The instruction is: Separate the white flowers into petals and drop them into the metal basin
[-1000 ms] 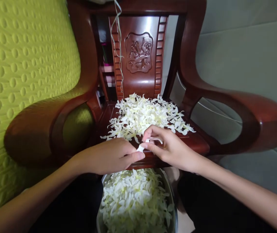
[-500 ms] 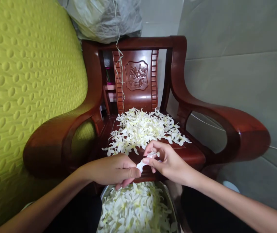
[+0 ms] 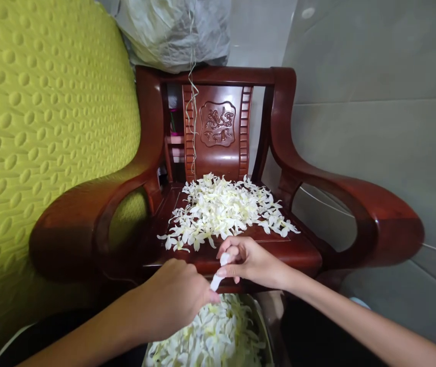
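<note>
My left hand and my right hand meet at the front edge of a dark red wooden armchair. Both pinch one small white flower between their fingertips, the left from below, the right from above. A heap of white and pale yellow flowers lies spread on the chair seat just beyond my hands. Below my hands stands a metal bowl filled with more of the same flowers, partly hidden by my left hand.
A yellow-green quilted cushion fills the left side. The chair's curved armrests flank the seat. A grey plastic bag sits on top of the chair back, with a thin string hanging down from it. Grey floor tiles lie to the right.
The view has tilted up, showing more of the chair back and the bag. My hands have dropped toward the bowl, still on the flower, and my left hand has turned palm down.
</note>
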`<move>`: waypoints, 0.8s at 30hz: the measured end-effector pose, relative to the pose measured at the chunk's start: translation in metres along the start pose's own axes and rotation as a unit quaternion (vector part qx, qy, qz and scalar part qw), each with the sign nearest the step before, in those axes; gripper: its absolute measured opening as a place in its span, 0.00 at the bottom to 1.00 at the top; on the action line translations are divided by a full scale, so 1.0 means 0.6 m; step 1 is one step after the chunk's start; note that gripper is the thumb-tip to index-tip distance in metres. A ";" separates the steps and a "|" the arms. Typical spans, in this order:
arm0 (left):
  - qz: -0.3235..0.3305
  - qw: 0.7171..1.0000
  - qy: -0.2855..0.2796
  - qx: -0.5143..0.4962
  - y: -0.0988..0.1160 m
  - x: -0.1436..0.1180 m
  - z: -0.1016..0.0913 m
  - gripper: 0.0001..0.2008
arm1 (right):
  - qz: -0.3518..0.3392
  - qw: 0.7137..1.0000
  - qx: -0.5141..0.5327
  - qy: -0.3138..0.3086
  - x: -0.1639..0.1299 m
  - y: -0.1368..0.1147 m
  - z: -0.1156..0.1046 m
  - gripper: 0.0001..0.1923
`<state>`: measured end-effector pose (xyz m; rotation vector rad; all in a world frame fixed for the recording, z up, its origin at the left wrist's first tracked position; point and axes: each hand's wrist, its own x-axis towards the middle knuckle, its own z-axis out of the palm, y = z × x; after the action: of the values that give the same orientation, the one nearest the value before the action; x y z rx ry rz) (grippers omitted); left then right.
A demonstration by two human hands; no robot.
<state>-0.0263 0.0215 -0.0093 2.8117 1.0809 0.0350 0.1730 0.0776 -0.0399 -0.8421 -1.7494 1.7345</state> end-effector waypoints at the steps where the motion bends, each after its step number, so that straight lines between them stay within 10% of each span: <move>1: -0.009 1.000 0.005 0.015 -0.004 -0.002 0.006 0.18 | 0.000 1.000 -0.002 0.008 0.003 0.004 -0.002 0.17; 9: -0.124 0.988 0.085 0.046 -0.032 0.015 -0.019 0.21 | 0.007 1.000 0.010 -0.003 0.011 0.005 0.013 0.20; 24: -0.014 0.967 0.024 -0.254 -0.054 0.021 -0.040 0.21 | 0.078 0.988 0.082 -0.109 0.021 -0.003 0.060 0.14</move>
<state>-0.0400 0.0565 0.0101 2.3445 0.9533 0.3294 0.1379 0.0632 -0.0403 -0.7592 -1.6836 2.1108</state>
